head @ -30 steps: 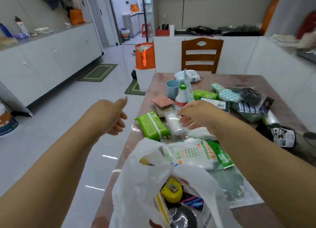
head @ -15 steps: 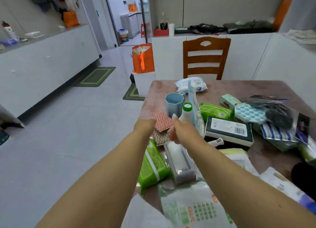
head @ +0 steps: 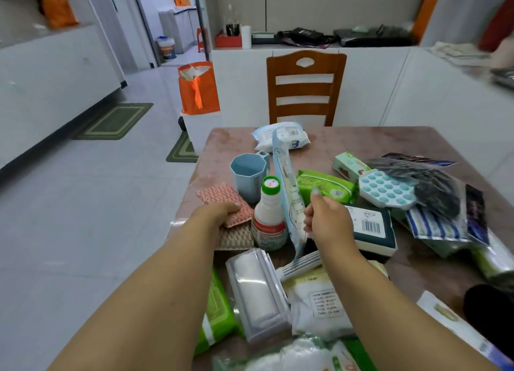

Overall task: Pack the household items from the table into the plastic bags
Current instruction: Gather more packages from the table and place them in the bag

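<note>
Over on the left, the left hand [head: 215, 215] is down flat on the pink patterned scouring cloth [head: 222, 201] at the table [head: 389, 142] edge, fingers together and pressed onto its near corner; whether the thumb is hooked under it, I can't tell. A second, brownish cloth [head: 236, 238] peeks out beneath. Just behind sits the blue cup [head: 249, 173], and right beside the cloths stands the white bottle [head: 269, 223] with its green cap, upright.

Moving across: the right hand [head: 326, 223] is closed on the long blue-and-white packet [head: 286, 181], pinching it low down, and the packet stands nearly upright, its top leaning toward the far wipes pack [head: 281, 135].

In front of the hands, the clear-cased lint roller [head: 258, 292] lies between a green wipes pack [head: 217, 312] and a white pouch [head: 317, 301].

Further right, a second green pack [head: 325, 185], the dark boxed item with a barcode [head: 370, 228], the teal dimpled tray [head: 385, 188], then a heap of bagged goods [head: 434, 192] at the far right.
</note>
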### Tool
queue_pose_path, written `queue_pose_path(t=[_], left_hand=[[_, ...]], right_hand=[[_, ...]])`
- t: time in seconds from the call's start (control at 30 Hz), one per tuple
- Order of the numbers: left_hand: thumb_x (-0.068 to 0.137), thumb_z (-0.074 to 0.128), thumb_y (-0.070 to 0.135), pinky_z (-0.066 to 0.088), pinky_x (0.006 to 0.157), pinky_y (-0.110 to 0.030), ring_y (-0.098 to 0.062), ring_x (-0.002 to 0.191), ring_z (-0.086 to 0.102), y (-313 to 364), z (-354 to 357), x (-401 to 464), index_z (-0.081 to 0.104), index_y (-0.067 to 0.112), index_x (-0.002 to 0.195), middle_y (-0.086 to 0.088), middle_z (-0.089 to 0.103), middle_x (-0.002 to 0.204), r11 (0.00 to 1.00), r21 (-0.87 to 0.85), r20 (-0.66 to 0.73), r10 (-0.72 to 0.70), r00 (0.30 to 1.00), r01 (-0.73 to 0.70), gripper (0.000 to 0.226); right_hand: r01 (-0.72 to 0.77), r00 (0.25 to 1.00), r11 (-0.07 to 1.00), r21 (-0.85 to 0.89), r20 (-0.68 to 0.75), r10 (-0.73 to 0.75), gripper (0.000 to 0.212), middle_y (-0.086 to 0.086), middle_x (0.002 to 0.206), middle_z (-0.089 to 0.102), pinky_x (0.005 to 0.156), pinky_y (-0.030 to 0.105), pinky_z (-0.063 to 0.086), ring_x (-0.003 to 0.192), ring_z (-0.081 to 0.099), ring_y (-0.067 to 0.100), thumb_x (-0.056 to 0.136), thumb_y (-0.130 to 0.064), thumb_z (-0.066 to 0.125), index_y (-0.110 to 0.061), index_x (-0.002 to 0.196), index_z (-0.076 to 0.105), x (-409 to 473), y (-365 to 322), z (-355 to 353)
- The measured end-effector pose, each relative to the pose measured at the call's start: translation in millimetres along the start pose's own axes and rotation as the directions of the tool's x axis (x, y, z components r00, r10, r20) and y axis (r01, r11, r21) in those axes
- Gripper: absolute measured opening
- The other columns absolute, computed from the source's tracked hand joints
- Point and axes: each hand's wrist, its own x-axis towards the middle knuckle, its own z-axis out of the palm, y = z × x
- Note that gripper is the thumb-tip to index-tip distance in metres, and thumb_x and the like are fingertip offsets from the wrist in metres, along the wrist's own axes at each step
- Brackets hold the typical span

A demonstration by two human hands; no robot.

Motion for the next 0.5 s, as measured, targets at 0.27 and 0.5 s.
queue_pose_path(t=[0.27,0.5], left_hand=[[0.072,0.08,0.025,0.058,0.066,-0.041,-0.033,0.078,0.071,9.9,-34.8,-2.5,0.058,0.003,0.111,-0.018,0.072,0.096,0.945,-0.296,-0.049,0.133,0.99,-0.142,0.05],[0.08,0.074,0.029,0.058,0.063,-0.039,-0.03,0.08,0.072,19.0,-52.4,-39.2,0.061,0.006,0.106,-0.015,0.073,0.097,0.874,-0.437,-0.004,0.233,0.972,-0.211,0.038]], right_hand=[[0.09,0.993,0.933,-0.348,0.108,-0.056,0.077,0.003,0.111,0.064,0.076,0.033,0.049,0.095,0.058,0.023,0.063,-0.074,0.055,-0.02,0.118,0.06,66.1,-76.0,37.8],[0.02,1.0,0.926,-0.377,-0.01,-0.026,0.014,0.01,0.109,0.062,0.079,0.034,0.05,0.085,0.059,0.024,0.094,-0.018,0.047,-0.013,0.102,0.057,83.0,-92.2,7.4]])
